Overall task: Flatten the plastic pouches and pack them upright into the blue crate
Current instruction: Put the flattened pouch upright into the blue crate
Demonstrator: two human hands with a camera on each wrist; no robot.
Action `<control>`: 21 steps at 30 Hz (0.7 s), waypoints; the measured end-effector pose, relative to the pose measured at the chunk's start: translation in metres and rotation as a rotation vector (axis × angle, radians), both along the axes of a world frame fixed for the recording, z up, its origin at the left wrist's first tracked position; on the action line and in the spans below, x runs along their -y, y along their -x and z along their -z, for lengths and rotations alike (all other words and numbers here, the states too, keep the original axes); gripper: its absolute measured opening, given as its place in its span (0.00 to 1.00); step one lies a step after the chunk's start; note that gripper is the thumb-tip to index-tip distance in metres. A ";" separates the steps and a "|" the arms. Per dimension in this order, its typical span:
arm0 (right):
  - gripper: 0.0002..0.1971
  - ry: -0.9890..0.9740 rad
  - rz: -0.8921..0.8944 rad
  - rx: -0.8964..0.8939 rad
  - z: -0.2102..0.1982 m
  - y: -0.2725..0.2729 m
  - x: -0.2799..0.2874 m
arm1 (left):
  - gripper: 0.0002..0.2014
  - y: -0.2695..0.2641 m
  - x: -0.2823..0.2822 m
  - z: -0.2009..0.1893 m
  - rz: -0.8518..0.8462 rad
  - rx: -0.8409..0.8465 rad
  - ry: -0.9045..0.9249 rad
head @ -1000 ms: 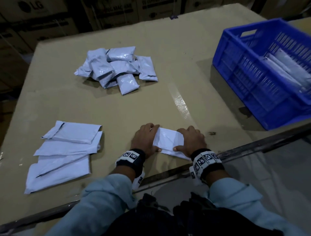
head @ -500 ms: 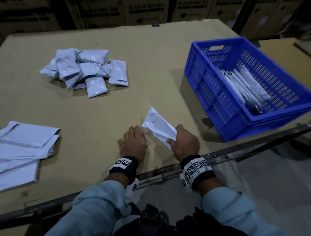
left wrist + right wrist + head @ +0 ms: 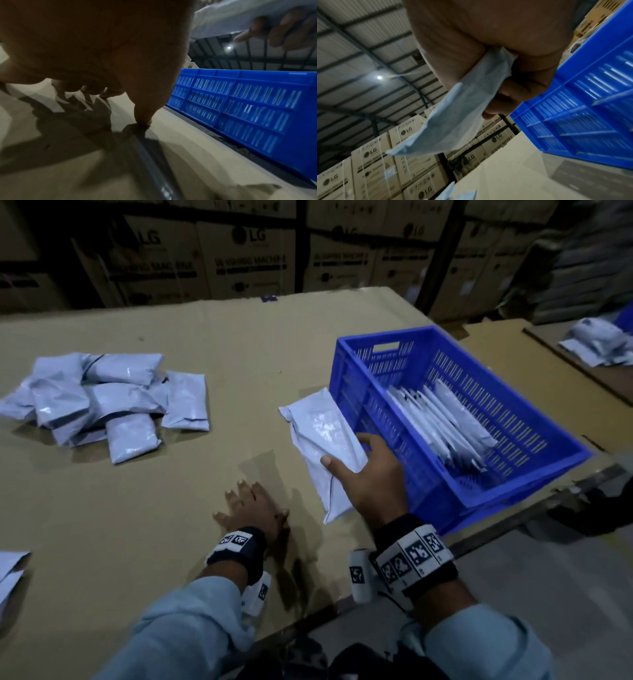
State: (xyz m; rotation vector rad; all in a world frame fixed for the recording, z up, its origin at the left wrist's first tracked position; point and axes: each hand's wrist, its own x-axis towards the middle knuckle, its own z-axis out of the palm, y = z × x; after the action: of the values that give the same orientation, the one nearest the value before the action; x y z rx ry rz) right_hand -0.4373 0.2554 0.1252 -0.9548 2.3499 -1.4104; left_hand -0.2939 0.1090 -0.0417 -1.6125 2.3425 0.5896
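My right hand grips a flattened pale grey pouch between thumb and fingers, lifted off the cardboard table just left of the blue crate. The right wrist view shows the same pouch hanging from the right hand beside the blue crate wall. Several flat pouches stand leaning inside the crate. My left hand rests flat on the table with fingers spread, holding nothing; the left wrist view shows the left hand's fingertips touching the cardboard.
A heap of unflattened pouches lies at the far left. Flattened pouches peek in at the left edge. The table's metal front rim runs under the crate. Stacked cartons stand behind. More pouches lie on another table, far right.
My right hand lifted the pouch off the table and carried it up and right to beside the crate. The left hand let go and stayed flat on the cardboard.
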 end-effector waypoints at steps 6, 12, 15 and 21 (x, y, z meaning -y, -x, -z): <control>0.11 0.153 0.081 0.016 -0.022 0.040 0.009 | 0.54 0.039 0.012 -0.001 -0.086 -0.039 -0.028; 0.12 0.235 0.107 -0.062 -0.056 0.121 -0.006 | 0.59 0.091 0.000 -0.013 -0.045 0.026 -0.041; 0.10 0.145 0.168 -0.162 -0.077 0.175 -0.024 | 0.65 0.112 -0.004 -0.014 -0.095 0.073 -0.076; 0.11 -0.279 0.361 -0.453 -0.081 0.295 -0.035 | 0.74 0.144 0.016 0.023 -0.169 0.137 -0.060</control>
State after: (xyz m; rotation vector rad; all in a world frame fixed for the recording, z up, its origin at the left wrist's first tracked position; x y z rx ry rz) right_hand -0.7326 0.2906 0.2067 -0.8713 3.0822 -0.9993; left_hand -0.4379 0.0933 -0.0645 -1.7757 2.0863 0.5586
